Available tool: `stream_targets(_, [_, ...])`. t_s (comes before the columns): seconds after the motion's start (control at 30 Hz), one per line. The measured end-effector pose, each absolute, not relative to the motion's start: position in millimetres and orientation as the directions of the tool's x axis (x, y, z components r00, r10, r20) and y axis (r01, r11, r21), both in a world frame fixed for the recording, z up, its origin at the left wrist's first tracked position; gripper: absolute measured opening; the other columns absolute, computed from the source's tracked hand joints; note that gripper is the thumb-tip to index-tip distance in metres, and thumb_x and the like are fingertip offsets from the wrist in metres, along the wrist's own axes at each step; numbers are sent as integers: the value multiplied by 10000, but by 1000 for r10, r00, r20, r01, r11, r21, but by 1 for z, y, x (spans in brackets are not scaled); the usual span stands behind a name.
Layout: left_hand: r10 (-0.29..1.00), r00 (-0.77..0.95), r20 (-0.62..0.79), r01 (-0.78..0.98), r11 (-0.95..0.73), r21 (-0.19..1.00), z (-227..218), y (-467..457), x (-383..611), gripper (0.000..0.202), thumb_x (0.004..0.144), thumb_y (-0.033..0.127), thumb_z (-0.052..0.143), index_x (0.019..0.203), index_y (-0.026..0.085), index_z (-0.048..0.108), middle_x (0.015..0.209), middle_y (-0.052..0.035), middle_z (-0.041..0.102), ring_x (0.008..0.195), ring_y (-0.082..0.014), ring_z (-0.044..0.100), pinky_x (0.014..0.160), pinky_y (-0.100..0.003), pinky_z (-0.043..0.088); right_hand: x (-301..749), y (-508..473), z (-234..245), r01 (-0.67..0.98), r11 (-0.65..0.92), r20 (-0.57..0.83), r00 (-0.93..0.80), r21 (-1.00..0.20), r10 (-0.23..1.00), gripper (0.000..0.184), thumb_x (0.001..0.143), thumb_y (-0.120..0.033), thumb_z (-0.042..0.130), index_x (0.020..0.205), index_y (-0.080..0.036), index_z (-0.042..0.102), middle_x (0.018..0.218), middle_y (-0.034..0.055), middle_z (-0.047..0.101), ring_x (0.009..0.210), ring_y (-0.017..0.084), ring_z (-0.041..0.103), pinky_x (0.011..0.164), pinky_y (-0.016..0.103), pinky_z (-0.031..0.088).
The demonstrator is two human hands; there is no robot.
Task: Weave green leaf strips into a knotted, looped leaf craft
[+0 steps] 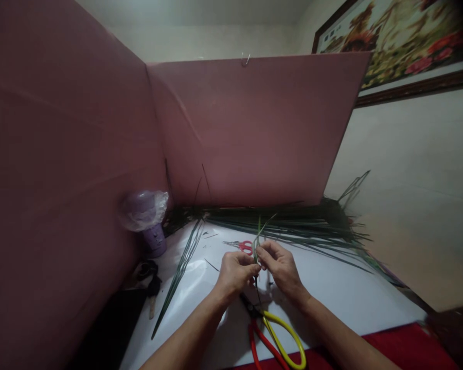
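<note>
Above the worktop (332,293), front centre | left grip (235,272) and right grip (281,264) both pinching one leaf strip (257,234), upright | I'd keep pinches close, tension even | scissors (272,329) just below.

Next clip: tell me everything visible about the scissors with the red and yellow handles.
The scissors lie flat on the white table between the forearms. Two long loop handles, one red, one yellow, look plastic-coated and reach the red cloth at the near edge. The short dark blades point away, tips hidden under the left hand. Neither it nor the right hand seems to grip them; both pinch a green leaf strip above.
</note>
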State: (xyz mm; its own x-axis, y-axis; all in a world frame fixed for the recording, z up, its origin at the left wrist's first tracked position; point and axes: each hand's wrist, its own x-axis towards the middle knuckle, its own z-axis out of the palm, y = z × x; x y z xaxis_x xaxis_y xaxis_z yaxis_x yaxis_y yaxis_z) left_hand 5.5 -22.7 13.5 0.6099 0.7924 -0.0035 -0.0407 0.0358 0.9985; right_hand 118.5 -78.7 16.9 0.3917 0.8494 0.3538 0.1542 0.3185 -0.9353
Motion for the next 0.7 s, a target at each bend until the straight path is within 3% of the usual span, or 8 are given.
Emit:
stream_targets(0.33, [795,606,-37,-35,73,997,12,-31,9,137,553,216,657,518,127,559,440,7,525,335,-90,434,353,-223,328,124,-76,22,98,307,316,461,-947,829,240,769,-381,603,656,-183,528,524,-32,502,464,96,440,485,235,369])
stream_targets(0.7, [804,591,-59,-21,88,996,19,-36,10,142,546,190,654,480,134,541,413,9,517,322,-87,423,348,-222,318,129,-72,21,-80,286,215,476,-955,853,272,702,-394,648,619,-186,492,482,-56,434,427,74,355,413,208,279])
